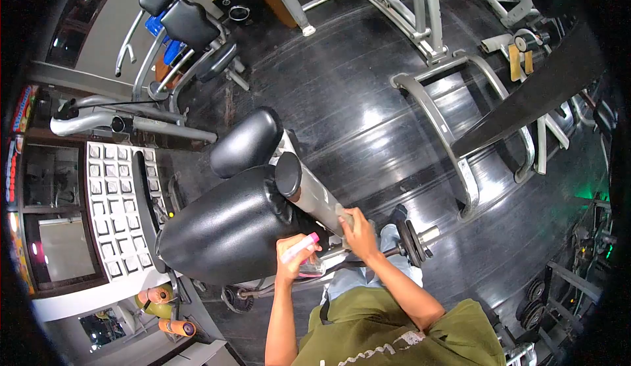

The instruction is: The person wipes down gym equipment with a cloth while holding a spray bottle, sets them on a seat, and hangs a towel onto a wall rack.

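My left hand is closed around a spray bottle with a clear body and a pink and white spray head. It is beside the black padded seat of a gym bench. My right hand has its fingers curled against the side of a grey metal post with a black end cap. A dull greyish patch shows under those fingers; I cannot tell whether it is a cloth. A smaller black pad sits beyond the post.
A bar with weight plates crosses low by my legs. To the right stands a curved metal frame; a padded machine is at the far left. A white gridded panel lines the left side. Dark shiny flooring lies between.
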Motion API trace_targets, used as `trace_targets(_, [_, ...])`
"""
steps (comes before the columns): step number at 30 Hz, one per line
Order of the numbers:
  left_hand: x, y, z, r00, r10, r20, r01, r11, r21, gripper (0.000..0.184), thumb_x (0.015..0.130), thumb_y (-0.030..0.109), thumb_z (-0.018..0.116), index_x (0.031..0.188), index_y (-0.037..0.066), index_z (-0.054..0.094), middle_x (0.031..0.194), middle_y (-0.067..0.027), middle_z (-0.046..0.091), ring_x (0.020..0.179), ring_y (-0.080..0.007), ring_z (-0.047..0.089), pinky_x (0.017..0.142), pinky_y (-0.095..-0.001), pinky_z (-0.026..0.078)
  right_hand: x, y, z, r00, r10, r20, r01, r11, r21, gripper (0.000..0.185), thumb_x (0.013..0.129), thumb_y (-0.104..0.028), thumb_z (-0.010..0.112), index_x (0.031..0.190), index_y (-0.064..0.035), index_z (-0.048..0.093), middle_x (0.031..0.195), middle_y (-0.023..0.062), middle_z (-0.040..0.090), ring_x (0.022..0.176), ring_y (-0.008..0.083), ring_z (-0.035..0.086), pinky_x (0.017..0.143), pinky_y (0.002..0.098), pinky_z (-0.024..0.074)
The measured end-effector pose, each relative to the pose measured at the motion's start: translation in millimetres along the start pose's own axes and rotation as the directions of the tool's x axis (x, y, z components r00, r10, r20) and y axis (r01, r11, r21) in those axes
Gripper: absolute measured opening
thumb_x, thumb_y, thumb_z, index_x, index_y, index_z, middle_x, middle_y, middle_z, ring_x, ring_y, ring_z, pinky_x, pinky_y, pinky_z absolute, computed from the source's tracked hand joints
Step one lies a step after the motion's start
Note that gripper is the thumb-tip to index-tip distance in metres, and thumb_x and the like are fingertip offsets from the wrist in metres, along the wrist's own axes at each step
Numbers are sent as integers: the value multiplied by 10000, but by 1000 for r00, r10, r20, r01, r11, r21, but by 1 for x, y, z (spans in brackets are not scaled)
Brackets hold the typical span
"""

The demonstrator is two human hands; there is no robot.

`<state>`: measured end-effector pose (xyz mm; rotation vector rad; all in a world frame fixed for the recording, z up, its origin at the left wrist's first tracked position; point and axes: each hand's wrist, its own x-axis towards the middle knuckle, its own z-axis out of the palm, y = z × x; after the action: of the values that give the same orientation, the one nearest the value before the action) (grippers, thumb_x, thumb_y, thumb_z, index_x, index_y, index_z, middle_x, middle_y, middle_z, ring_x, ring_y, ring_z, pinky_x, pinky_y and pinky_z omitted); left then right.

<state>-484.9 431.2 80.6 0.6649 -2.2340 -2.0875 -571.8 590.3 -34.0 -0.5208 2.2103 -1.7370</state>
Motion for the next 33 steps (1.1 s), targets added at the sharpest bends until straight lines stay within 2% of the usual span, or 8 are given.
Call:
trace_targets(2, [0,-2,1,1000,2,-10,-2,1000,-9,197,796,139,634,779,-49,688,700,-100,687,520,-133,611,507,-257,450,5,14,-6,964,264,40,-264,965,-13,269,957,-272,571,1099,-44,555,1086,197,644,1012,414,620,833,452,486])
trace_targets(7, [1,1,1,999,51,12,-52,995,81,183,803,126,636,783,-47,691,678,-96,671,523,-129,610,503,-255,442,52,-2,13,951,305,42,-308,947,89,340,951,-302,578,1192,-61,573,1159,178,651,1098,374,617,901,414,480])
trace_targets(9, [2,2,1,998,60,20,-62,992,108,185,810,128,635,784,-46,691,674,-94,667,526,-129,611,504,-257,445,63,-23,18,980,181,-80,-164,969,184,340,941,-286,604,1189,-54,599,1169,169,653,1104,354,623,923,391,474])
trace_targets(15, [1,0,-1,997,63,48,-69,989,128,212,845,150,637,782,-46,687,687,-94,672,531,-133,617,513,-263,460,25,-2,6,985,148,-83,-132,975,181,325,925,-264,627,1171,-53,646,1163,156,662,1108,321,629,942,372,471])
trace_targets(19, [1,-7,-4,997,66,45,-70,994,88,240,837,182,655,792,-52,683,709,-103,682,537,-142,624,515,-260,468,20,44,0,946,323,-9,-322,944,72,385,922,-312,622,1188,-35,648,1136,161,687,1072,311,655,923,373,485])
trace_targets(21, [0,-9,-5,995,74,63,-79,993,82,252,834,195,659,795,-54,682,720,-107,687,539,-147,627,515,-260,472,38,68,3,898,409,162,-407,912,-50,383,904,-387,619,1188,-135,666,1107,149,699,1062,323,659,900,395,499])
trace_targets(26, [0,-5,-2,998,50,29,-51,998,48,288,830,228,641,788,-54,681,746,-121,695,539,-161,633,511,-274,488,91,25,11,912,330,243,-354,933,62,382,889,-399,626,1167,-144,683,1069,171,704,1043,340,664,897,405,503])
trace_targets(33, [2,-5,-3,995,91,50,-96,991,97,296,828,229,630,791,-61,679,738,-127,690,542,-167,638,518,-276,498,34,8,9,984,150,-99,-128,971,201,408,936,-340,627,1166,-4,660,1178,179,669,1105,338,638,948,381,473])
